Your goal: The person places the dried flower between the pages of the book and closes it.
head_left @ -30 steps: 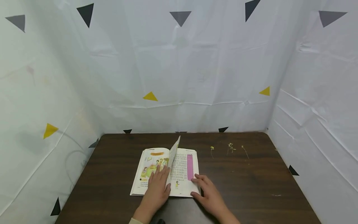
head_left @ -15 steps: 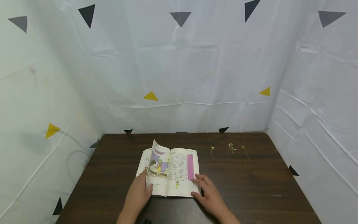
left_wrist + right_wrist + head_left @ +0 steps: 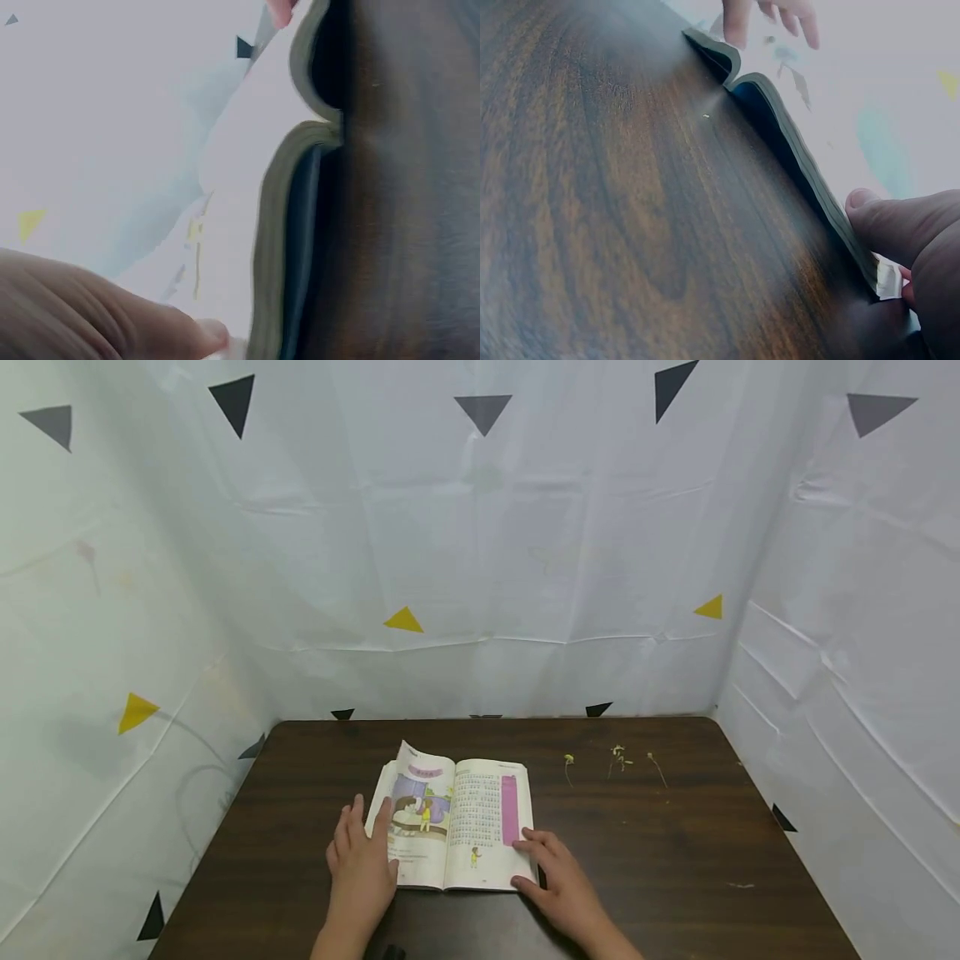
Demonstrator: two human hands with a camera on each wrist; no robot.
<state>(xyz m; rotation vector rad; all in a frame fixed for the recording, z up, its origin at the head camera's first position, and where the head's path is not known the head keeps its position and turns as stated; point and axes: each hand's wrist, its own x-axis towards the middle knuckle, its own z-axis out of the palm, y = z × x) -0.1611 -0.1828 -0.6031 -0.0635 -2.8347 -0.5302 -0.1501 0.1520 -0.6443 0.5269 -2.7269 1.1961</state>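
An open book [image 3: 480,827] with pictures and print lies on the dark table. Its left page [image 3: 423,793] shows a coloured picture and curls up at the top left corner. My left hand [image 3: 360,868] is at the book's left edge, fingers extended and spread. In the left wrist view the thumb [image 3: 202,334] touches or nearly touches the page edge. My right hand [image 3: 558,881] holds the lower right edge. In the right wrist view its thumb [image 3: 870,214] lies on the page, and a fingertip shows beyond the book's corner; the other fingers are mostly hidden.
Several small dried flower sprigs [image 3: 618,758] lie on the table [image 3: 675,877], right of and behind the book. A white curtain [image 3: 480,552] with dark and yellow triangles stands around the back and sides. A small black object [image 3: 393,952] shows at the bottom edge.
A page that stood upright near the book's middle has come over to the left. My left hand moved left with it, then loosened and spread its fingers. The right hand stayed in place.
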